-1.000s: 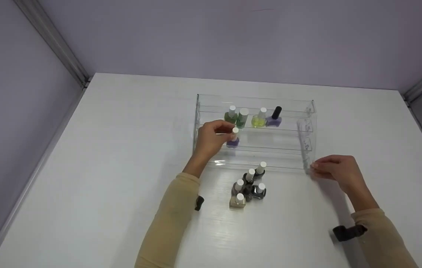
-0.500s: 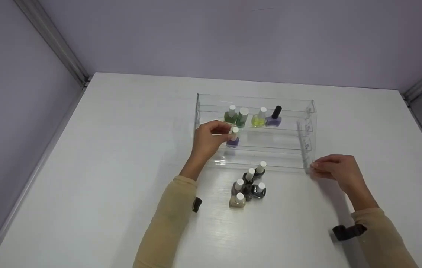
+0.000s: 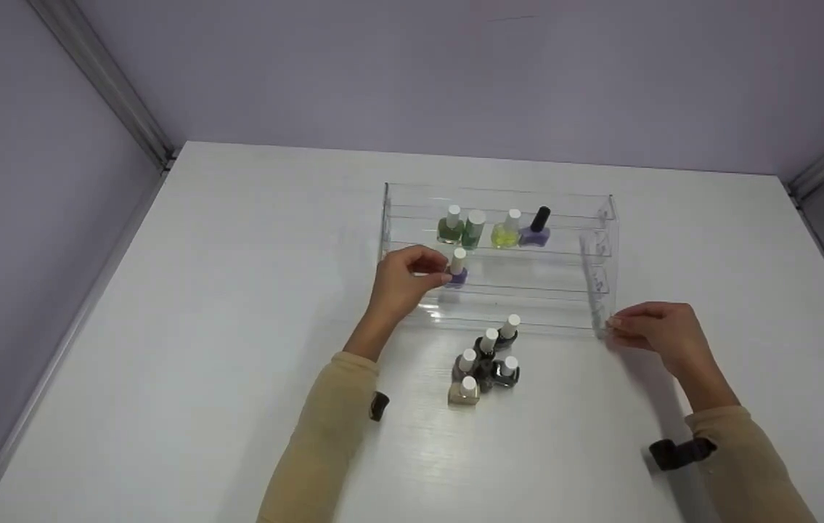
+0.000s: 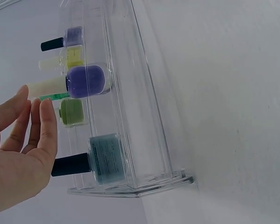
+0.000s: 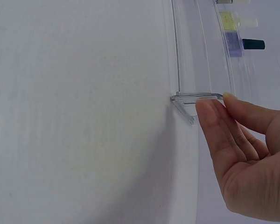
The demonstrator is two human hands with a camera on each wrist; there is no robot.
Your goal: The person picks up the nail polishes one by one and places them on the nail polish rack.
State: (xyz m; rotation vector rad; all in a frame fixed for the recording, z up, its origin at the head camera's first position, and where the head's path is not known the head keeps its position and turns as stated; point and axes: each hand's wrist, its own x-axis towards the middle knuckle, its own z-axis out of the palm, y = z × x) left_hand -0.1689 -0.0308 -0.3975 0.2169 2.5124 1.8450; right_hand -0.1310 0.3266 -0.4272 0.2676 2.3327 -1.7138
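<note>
My left hand is beside a purple nail polish bottle with a white cap, which stands upright on a lower tier of the clear acrylic rack. Its thumb and fingers are apart, with the thumb tip close to the cap and nothing between them. A teal bottle with a black cap stands at the rack's left end, hidden by this hand in the head view. At the rack's front right corner, my right hand pinches the edge of the side panel.
On the tier behind stand two green bottles, a yellow one and a lilac one with a black cap. Several dark bottles and a beige one cluster on the white table before the rack.
My left hand has let go of the purple bottle's cap and drawn slightly left and toward me. The bottle stays on the tier; my right hand has not moved.
</note>
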